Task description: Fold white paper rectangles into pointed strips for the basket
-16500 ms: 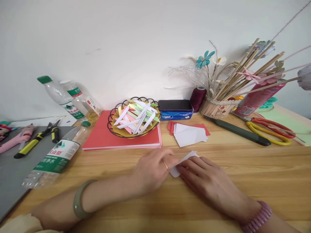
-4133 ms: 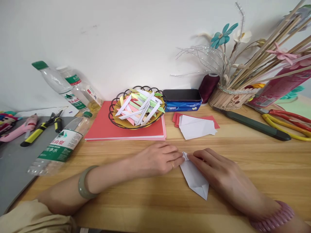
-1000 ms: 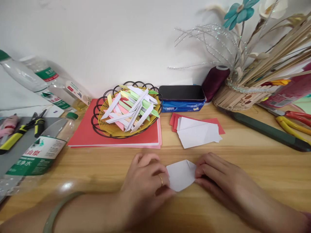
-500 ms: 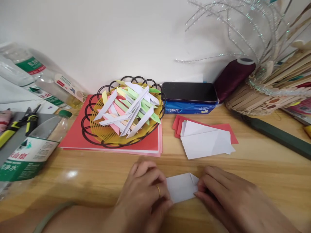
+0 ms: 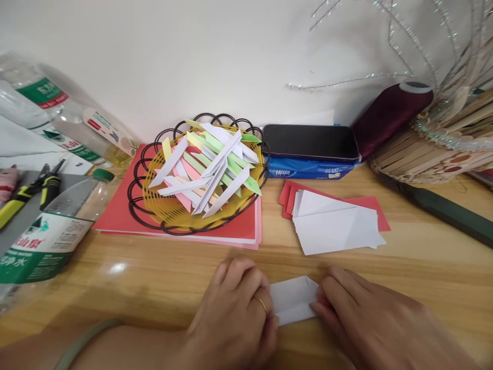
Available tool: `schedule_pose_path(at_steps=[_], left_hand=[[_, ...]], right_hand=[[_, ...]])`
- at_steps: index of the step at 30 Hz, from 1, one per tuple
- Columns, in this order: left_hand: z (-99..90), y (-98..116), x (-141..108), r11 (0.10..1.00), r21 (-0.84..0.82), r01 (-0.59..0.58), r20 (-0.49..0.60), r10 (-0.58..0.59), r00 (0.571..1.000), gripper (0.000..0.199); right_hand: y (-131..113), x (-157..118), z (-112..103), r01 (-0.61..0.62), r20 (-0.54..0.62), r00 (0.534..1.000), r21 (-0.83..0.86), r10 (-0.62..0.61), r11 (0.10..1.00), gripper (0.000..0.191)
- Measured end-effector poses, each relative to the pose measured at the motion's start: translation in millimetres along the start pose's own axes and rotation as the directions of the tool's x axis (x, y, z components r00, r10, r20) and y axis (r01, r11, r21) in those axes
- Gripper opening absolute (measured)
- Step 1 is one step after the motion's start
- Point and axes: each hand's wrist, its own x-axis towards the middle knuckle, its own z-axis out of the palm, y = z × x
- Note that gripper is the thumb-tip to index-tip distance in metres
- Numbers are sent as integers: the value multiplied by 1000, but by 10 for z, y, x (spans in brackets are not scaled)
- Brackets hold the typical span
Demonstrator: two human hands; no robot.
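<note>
A small white sheet of paper point(image 5: 293, 298) lies low over the wooden table between my hands, with a folded corner at its upper right. My left hand point(image 5: 241, 303), a ring on one finger, pinches the paper's left end, and its fingertips are partly hidden. At the right end, my right hand point(image 5: 354, 308) grips the edge between thumb and fingers. Beyond them lies a stack of white paper slips point(image 5: 335, 226) on top of red paper slips point(image 5: 379, 210). A yellow basket with a dark looped rim point(image 5: 134, 203) holds several folded paper strips point(image 5: 211, 169).
Red paper sheets point(image 5: 115, 205) lie under the basket. A phone point(image 5: 311, 141) rests on a blue packet point(image 5: 304, 168) by the wall. Plastic bottles point(image 5: 50, 241) and pliers point(image 5: 50, 187) are at left. A maroon thread spool point(image 5: 393, 113), a woven holder point(image 5: 416, 154) and a dark green bar point(image 5: 450, 210) stand or lie at right.
The view has shifted slightly, so the things at right appear farther right. Both hands keep hold of the paper, and a lengthwise crease along its lower part now shows more plainly.
</note>
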Motion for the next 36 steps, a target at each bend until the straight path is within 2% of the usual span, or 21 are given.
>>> schedule_pose_path(at_steps=[6, 12, 21, 26, 28, 30, 33, 36], left_hand=[[25, -8, 30, 995, 86, -53, -41, 57, 998, 9], [-45, 25, 32, 999, 43, 8, 70, -11, 997, 14], [-57, 39, 48, 1000, 9, -19, 92, 18, 996, 15], [-44, 50, 55, 998, 47, -29, 104, 24, 994, 10], [-30, 43, 51, 996, 78, -35, 73, 29, 997, 9], [-15, 35, 38, 987, 130, -100, 10, 99, 995, 10], [0, 29, 2, 947, 200, -250, -64, 267, 962, 18], [16, 32, -40, 925, 235, -299, -99, 328, 939, 17]], right_hand=[[2, -9, 6, 7, 4, 1000, -9, -7, 1000, 31], [-9, -3, -11, -6, 0, 1000, -47, 6, 999, 30], [-44, -34, -10, -18, 54, 998, -99, 23, 995, 22], [-77, -20, -31, -24, -1, 1000, -133, 24, 991, 26], [-79, -22, -29, -45, -8, 999, -118, 44, 992, 26], [-73, -29, -23, -84, -11, 996, -96, 83, 992, 24], [-53, -46, -22, -141, 0, 990, -24, 141, 990, 27], [-32, -105, -33, -190, -9, 981, 57, 191, 980, 29]])
